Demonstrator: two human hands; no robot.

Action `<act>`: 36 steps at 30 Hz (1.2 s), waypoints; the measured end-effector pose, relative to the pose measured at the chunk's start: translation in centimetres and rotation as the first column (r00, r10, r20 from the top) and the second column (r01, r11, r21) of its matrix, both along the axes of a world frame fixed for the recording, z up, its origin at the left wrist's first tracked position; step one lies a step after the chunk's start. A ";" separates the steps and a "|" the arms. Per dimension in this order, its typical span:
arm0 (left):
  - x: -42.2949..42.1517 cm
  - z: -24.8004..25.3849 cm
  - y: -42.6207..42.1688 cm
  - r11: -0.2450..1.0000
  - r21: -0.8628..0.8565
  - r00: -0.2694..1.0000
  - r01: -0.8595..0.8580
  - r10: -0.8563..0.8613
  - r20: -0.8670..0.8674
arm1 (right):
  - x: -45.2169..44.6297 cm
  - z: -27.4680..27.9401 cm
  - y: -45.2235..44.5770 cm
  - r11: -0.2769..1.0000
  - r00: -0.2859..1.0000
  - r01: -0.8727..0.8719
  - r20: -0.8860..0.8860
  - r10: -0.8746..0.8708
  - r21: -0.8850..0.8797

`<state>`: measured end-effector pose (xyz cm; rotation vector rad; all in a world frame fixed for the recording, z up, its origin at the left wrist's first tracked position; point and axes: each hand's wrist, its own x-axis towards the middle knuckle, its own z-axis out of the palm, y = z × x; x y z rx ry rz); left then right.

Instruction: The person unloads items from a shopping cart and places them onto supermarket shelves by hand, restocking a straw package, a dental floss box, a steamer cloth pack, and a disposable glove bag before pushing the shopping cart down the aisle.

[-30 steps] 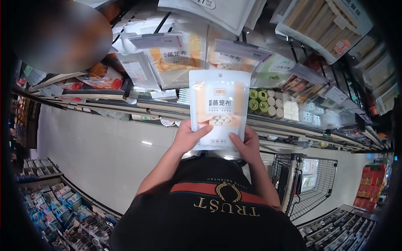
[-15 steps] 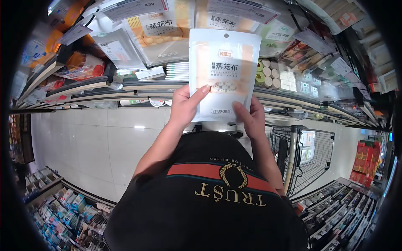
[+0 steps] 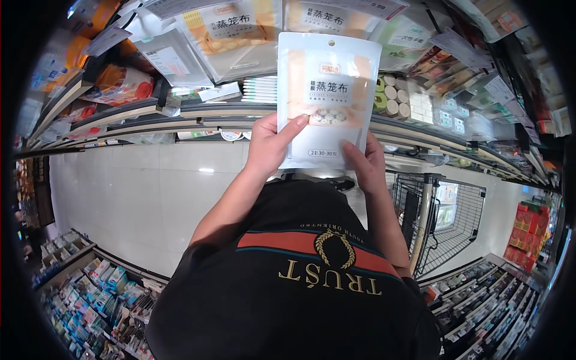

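A white and pale orange packet [image 3: 327, 90] with a hang hole at its top is upright between my hands, its printed front towards me. My left hand [image 3: 270, 144] grips its lower left edge, thumb on the front. On the lower right edge my right hand [image 3: 366, 162] is closed, its thumb also on the front. The fingers behind the packet are hidden. Beyond it hang similar packets, one yellow and grey [image 3: 231, 39] and one pale orange [image 3: 327, 23], partly covered by the held one.
Shelf edges [image 3: 198, 112] run across in front of me. A black wire shopping cart [image 3: 456, 228] stands at the right, with packets inside. Red boxes [image 3: 525, 234] are at the far right. Shelves of small goods [image 3: 102, 306] lie at the lower left.
The view has tilted and shifted, so the hanging packets and shelf sit higher in it. The held packet appears higher and slightly further right. Both hands keep their hold.
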<state>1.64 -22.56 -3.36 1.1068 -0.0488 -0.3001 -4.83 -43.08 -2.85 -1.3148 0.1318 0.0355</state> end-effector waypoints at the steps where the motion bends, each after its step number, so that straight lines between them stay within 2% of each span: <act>1: 0.0 0.0 0.2 1.000 0.028 1.000 0.001 -0.001 0.003 | -0.1 -0.1 0.2 1.000 1.000 0.003 -0.008 -0.003 -0.008; 5: 0.0 -0.1 0.5 0.995 0.099 1.000 0.025 -0.025 0.001 | -0.6 -0.2 0.7 1.000 0.999 0.006 0.032 -0.006 0.022; 10: 0.0 0.1 0.3 0.986 0.166 0.995 0.013 -0.029 0.096 | -1.3 0.2 1.3 0.997 0.996 0.067 0.064 -0.064 -0.048; 17: -0.2 -0.3 0.5 0.994 0.107 0.993 -0.016 0.003 0.119 | -1.8 0.6 1.6 0.991 0.994 0.089 0.072 -0.082 -0.105; 19: -0.2 -0.4 0.6 0.966 0.204 0.956 -0.158 0.097 0.278 | -1.9 0.5 1.8 0.982 0.988 0.130 0.106 -0.116 -0.140; 20: -0.4 -0.3 0.8 0.966 0.201 0.955 -0.161 0.101 0.280 | -1.9 0.7 1.9 0.982 0.988 0.128 0.109 -0.113 -0.142; 21: -0.7 0.4 1.0 0.871 0.388 0.882 -0.302 0.101 0.461 | -2.0 0.9 2.0 0.961 0.984 0.152 0.123 -0.126 -0.230; 22: -1.0 0.9 1.3 0.722 0.518 0.782 -0.458 0.051 0.621 | -2.1 1.2 2.2 0.932 0.980 0.178 0.139 -0.140 -0.316; 23: -1.1 1.3 1.8 0.666 0.588 0.739 -0.458 -0.081 0.668 | -2.2 1.6 2.4 0.931 0.980 0.179 0.144 -0.139 -0.318; 24: -1.3 2.1 1.7 0.667 0.585 0.737 -0.461 -0.079 0.671 | -2.3 1.9 2.6 0.879 0.978 0.178 0.182 -0.106 -0.443; 25: -1.6 3.1 1.4 0.709 0.607 0.750 -0.358 -0.170 0.640 | -2.2 2.2 2.9 0.811 0.974 0.179 0.215 -0.068 -0.557; 26: -1.9 3.8 1.1 0.738 0.627 0.751 -0.250 -0.261 0.607 | -1.9 2.7 3.4 0.811 0.974 0.179 0.217 -0.066 -0.558; 27: -2.4 4.2 0.7 0.738 0.626 0.749 -0.254 -0.259 0.609 | -1.6 3.2 4.1 0.708 0.934 0.245 0.357 0.011 -0.663; 28: -3.0 4.6 0.1 0.835 0.532 0.825 -0.138 -0.201 0.528 | -1.3 3.7 4.7 0.591 0.873 0.328 0.475 0.109 -0.737; 29: -3.2 4.8 -0.2 0.912 0.409 0.889 -0.033 -0.160 0.429 | -1.1 3.9 5.3 0.537 0.829 0.367 0.529 0.180 -0.759; 30: -3.1 4.5 0.0 0.912 0.408 0.888 -0.036 -0.158 0.431 | -1.0 4.4 5.7 0.538 0.828 0.368 0.530 0.182 -0.759; 32: -2.8 3.5 0.7 0.942 0.305 0.944 0.139 -0.219 0.247 | -1.1 5.4 6.1 0.461 0.835 0.285 0.454 0.311 -0.841; 33: -2.6 4.0 0.5 0.982 0.096 0.977 0.162 -0.173 0.123 | -1.0 5.5 5.9 0.407 0.853 0.236 0.389 0.349 -0.882; 34: -2.3 3.7 0.7 0.983 0.095 0.977 0.160 -0.171 0.124 | -0.8 5.6 5.7 0.407 0.852 0.236 0.390 0.351 -0.882; 36: -1.4 3.1 1.3 0.986 -0.135 0.990 0.101 -0.113 -0.083 | -0.2 5.8 5.4 0.409 0.805 0.265 0.434 0.405 -0.873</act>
